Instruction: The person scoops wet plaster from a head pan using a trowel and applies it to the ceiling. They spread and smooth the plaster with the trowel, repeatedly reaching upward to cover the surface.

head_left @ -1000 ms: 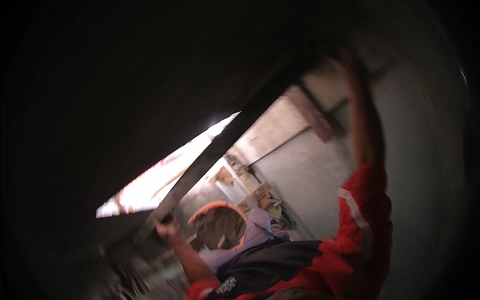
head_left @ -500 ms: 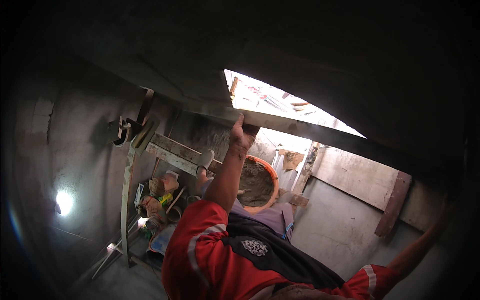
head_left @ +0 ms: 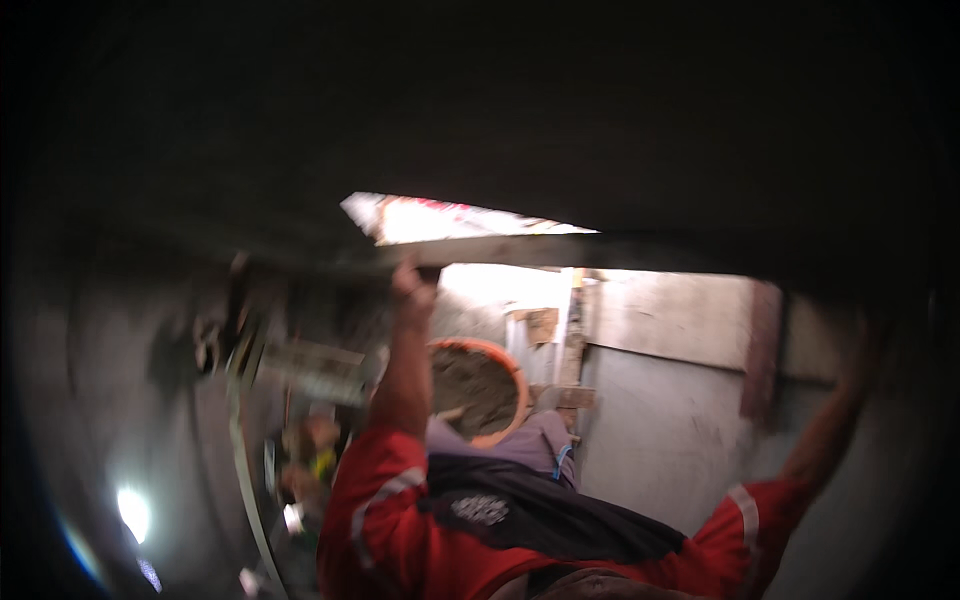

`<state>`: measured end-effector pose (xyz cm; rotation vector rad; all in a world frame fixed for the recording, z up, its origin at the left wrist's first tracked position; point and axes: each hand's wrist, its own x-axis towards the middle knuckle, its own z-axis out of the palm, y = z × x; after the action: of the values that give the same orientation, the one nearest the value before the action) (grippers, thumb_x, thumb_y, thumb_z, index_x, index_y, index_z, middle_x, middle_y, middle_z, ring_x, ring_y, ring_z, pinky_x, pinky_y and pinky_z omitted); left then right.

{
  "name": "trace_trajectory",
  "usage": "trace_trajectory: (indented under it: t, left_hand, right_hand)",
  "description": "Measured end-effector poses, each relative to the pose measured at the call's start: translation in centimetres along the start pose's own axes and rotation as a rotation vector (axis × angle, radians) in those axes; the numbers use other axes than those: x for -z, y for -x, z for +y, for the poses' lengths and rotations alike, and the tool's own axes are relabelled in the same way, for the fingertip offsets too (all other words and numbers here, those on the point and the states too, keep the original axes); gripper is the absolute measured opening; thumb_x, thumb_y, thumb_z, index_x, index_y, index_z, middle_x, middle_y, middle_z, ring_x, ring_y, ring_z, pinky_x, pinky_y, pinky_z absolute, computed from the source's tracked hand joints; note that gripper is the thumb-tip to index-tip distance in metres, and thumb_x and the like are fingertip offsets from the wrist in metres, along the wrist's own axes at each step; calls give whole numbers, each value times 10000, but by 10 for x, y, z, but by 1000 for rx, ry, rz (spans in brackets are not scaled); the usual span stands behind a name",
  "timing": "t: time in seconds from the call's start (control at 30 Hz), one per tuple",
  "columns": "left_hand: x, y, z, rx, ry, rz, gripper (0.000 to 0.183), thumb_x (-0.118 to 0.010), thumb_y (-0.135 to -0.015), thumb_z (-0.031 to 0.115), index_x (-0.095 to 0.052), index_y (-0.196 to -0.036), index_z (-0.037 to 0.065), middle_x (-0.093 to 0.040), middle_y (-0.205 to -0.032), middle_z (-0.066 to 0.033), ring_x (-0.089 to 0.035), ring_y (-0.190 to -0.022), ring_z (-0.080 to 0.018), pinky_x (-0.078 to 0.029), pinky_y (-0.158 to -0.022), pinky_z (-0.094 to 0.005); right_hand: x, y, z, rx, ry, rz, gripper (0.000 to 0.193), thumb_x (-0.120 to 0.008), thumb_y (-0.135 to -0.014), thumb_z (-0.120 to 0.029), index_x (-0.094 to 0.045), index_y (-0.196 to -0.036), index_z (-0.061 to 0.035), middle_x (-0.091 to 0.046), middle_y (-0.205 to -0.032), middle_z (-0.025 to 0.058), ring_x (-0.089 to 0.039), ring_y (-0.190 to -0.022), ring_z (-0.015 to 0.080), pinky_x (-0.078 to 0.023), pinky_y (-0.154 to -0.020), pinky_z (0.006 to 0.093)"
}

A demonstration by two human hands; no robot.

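Note:
A long, pale straight board (head_left: 490, 250) runs across the view just below the dark surface overhead. My left hand (head_left: 413, 282) is raised to its left part and closed on its lower edge, thumb upward. Toward the far right the board fades into shadow. My right arm reaches up there, and my right hand (head_left: 872, 335) is so dark that its fingers do not show. Below my left hand, near my legs, stands an orange tub (head_left: 520, 385) of wet grey mortar (head_left: 470, 390).
Bright light enters through an opening (head_left: 450, 220) beyond the board. On the right are a grey wall (head_left: 660, 420), a wooden panel (head_left: 670, 315) and a reddish-brown wooden piece (head_left: 762, 350). Blurred bags and clutter (head_left: 310, 450) lie at lower left, near a bent upright strip (head_left: 245, 450).
The view has turned and blurred. The board now lies more level, and less of the bright opening shows above it. My left hand still grips the board, now further left in view.

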<state>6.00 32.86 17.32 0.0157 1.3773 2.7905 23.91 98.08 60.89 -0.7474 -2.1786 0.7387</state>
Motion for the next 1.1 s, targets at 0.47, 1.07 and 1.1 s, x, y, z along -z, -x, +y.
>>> trace_trajectory:
  t: [0.47, 1.07, 1.1]
  left_hand:
    - [-18, -13, 16, 464, 668, 477, 377, -468, -937, 259, -479, -1176, -33, -572, -1132, -170, -567, -1046, -294, -466, -926, -418]
    - [10, -17, 52, 339, 614, 444, 296, -549, -892, 212, -561, -1069, -23, -638, -1010, -145, -642, -888, -266, -547, -809, -396]
    - [17, -16, 58, 321, 604, 444, 294, -555, -888, 211, -563, -1068, -22, -637, -1015, -143, -641, -890, -264, -546, -812, -392]
  right_hand:
    - [13, -1, -57, 146, 183, -15, 746, -701, -695, 38, -352, -1343, -88, -422, -1311, 100, -447, -1185, 258, -458, -939, 368]
    - [-14, -8, -47, 441, 567, 81, 705, -768, -690, -140, -412, -1288, -32, -500, -1239, 118, -476, -1139, 249, -376, -986, 383]
    - [-22, -7, -52, 484, 568, 95, 697, -766, -691, -137, -416, -1285, -31, -509, -1229, 115, -488, -1125, 248, -380, -982, 381]
